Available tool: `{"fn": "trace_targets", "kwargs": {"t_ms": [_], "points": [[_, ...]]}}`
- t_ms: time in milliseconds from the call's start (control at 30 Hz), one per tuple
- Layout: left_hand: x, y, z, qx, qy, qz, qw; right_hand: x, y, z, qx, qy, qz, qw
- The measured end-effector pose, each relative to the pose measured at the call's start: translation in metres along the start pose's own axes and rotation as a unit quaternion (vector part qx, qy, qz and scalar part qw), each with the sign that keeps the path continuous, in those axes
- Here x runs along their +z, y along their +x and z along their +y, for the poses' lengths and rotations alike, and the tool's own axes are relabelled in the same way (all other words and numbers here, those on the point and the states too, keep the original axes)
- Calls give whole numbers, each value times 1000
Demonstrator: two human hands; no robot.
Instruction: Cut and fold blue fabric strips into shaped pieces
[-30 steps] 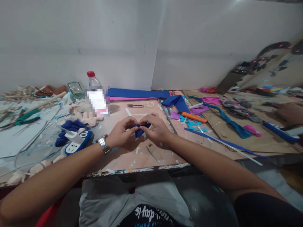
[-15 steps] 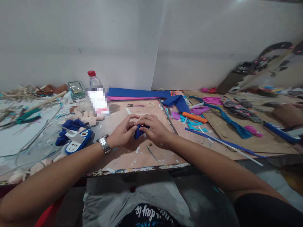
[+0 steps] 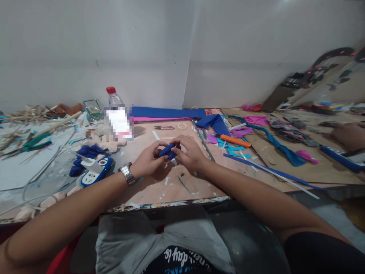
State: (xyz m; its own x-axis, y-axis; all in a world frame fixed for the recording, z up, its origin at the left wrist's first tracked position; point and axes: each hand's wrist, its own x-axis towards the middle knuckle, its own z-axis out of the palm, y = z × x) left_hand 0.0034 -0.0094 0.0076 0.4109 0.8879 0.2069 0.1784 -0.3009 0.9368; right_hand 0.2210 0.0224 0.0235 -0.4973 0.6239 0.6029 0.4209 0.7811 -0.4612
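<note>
Blue piece (image 3: 167, 150) in both half-closed hands (image 3: 146, 158) (image 3: 190, 154)

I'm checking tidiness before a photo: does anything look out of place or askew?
On the right, a white strip juts past the front edge of the table, so it could get knocked off. Loose pale scraps also lie near the left hand.

The left hand (image 3: 146, 159) and right hand (image 3: 191, 155) face each other closely, fingers (image 3: 182, 140) curled, forearms (image 3: 245, 190) converging.
</note>
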Motion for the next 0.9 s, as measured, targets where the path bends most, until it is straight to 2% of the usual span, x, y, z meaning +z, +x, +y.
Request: {"fn": "trace_targets", "kwargs": {"t_ms": [167, 300, 533, 900], "points": [[-2, 0, 3, 24, 87, 19, 996, 0, 0, 2, 3, -5, 15, 1000], [-2, 1, 7, 32, 80, 32, 996, -1, 0, 1, -7, -7, -5, 1000], [-4, 2, 5, 7, 135, -7, 991, -2, 0, -3, -1, -3, -17, 1000], [1, 3, 0, 67, 16, 56, 996, -1, 0, 1, -30, -3, -33, 999]]}}
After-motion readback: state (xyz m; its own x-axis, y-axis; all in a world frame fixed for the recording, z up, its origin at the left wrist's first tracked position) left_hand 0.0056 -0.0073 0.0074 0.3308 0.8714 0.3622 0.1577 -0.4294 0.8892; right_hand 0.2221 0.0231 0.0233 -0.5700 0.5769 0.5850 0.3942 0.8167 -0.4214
